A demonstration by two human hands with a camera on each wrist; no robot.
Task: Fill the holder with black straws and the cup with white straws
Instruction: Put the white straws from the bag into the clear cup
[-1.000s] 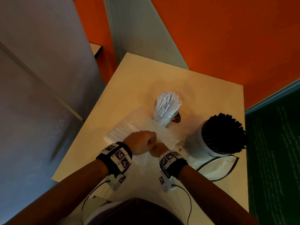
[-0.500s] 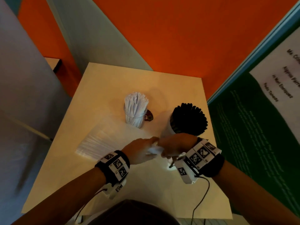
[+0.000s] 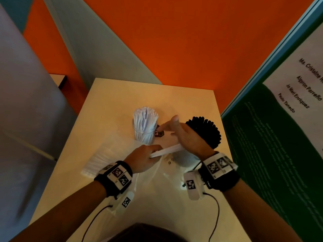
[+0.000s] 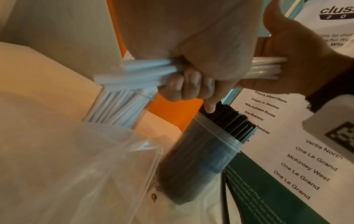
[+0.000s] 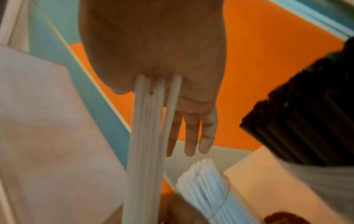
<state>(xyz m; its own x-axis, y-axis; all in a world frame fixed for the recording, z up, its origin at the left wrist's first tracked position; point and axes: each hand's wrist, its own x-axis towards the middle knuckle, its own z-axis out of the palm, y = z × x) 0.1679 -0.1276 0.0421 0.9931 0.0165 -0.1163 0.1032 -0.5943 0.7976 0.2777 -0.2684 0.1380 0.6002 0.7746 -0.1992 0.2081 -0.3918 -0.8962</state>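
My left hand (image 3: 143,158) grips a small bundle of white straws (image 3: 167,149) that lies level above the table, between the two containers. My right hand (image 3: 181,135) is flat, fingers straight, with its palm pressed on the bundle's right ends (image 4: 268,68). In the right wrist view the white straws (image 5: 147,144) run away from that palm. The clear cup (image 3: 145,135), packed with white straws, stands behind the left hand. The pale round holder (image 3: 185,159), full of black straws (image 3: 206,131), stands under the right hand.
A clear plastic bag (image 3: 104,154) with more white straws lies on the cream table (image 3: 122,95) to the left. A small dark red object (image 3: 159,133) sits beside the cup. A green poster board (image 3: 272,154) stands along the table's right edge.
Both hands were curled together low over the bag. Now the right hand has opened flat against the straw ends, and the left holds the bundle raised clear of the bag.
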